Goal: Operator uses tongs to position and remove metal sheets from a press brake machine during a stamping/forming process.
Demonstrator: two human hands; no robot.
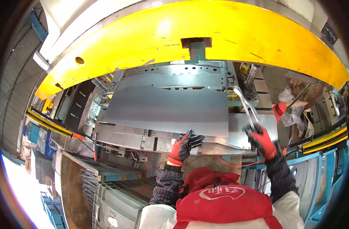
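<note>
A large grey metal sheet (167,108) lies across the press bed, its far edge notched. My left hand (185,145), in a red and black glove, is at the sheet's near edge. Its thumb points up and its fingers stretch to the right, apart; whether it touches the edge I cannot tell. My right hand (261,142), gloved alike, grips shiny metal tongs (246,104). They reach away from me past the sheet's right edge, toward the die. A stack of sheets (239,140) lies beside and below the right hand, partly under the large sheet.
A yellow press beam (144,38) spans the far side above the die. A guide post (252,76) stands at the back right. Yellow and black bars (48,123) flank both sides. At lower left is a wire-mesh crate (113,206). An orange cable (239,165) runs near me.
</note>
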